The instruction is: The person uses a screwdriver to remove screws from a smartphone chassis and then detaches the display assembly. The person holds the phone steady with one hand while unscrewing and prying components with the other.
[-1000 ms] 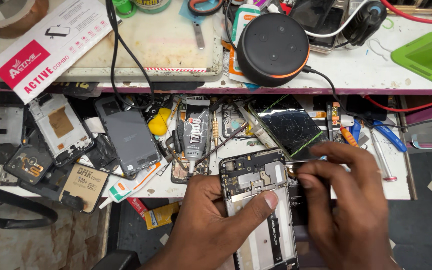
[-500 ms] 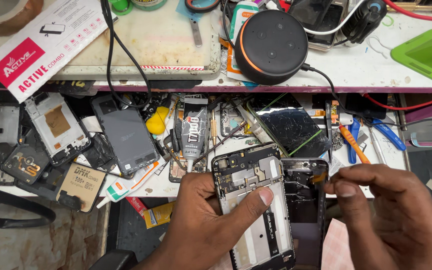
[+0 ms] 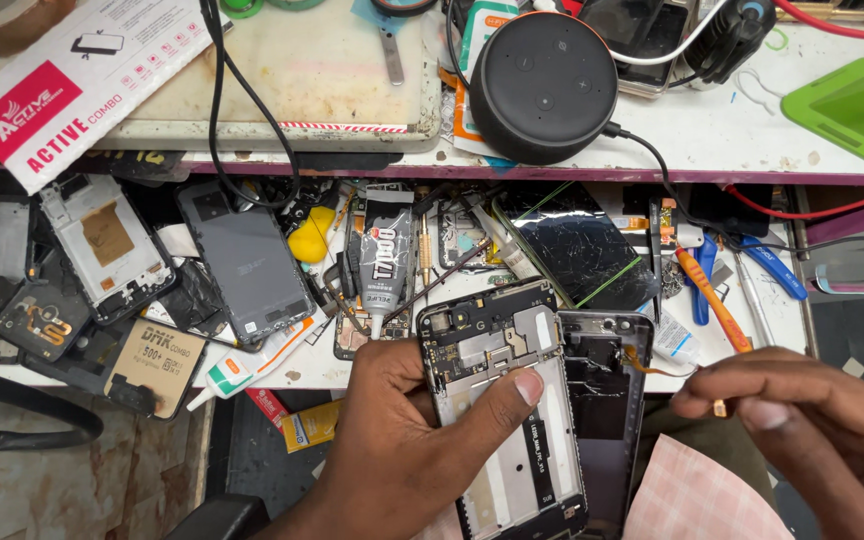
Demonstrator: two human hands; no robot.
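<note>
Cluttered workbench (image 3: 832, 135) behind, left hand (image 3: 402, 450) clamps opened phone frame (image 3: 507, 410) upright, thumb across board to steady it, right hand (image 3: 812, 420) fingers pinched shut on thin orange flex cable (image 3: 652, 365) off the back cover (image 3: 602, 400)

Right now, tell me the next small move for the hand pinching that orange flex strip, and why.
Probably ease the right hand a little further away, slowly. Its fingers pinch the end of the thin orange flex strip, whose other end sits at the dark back cover. The left hand steadies the opened phone frame, thumb across it.
</note>
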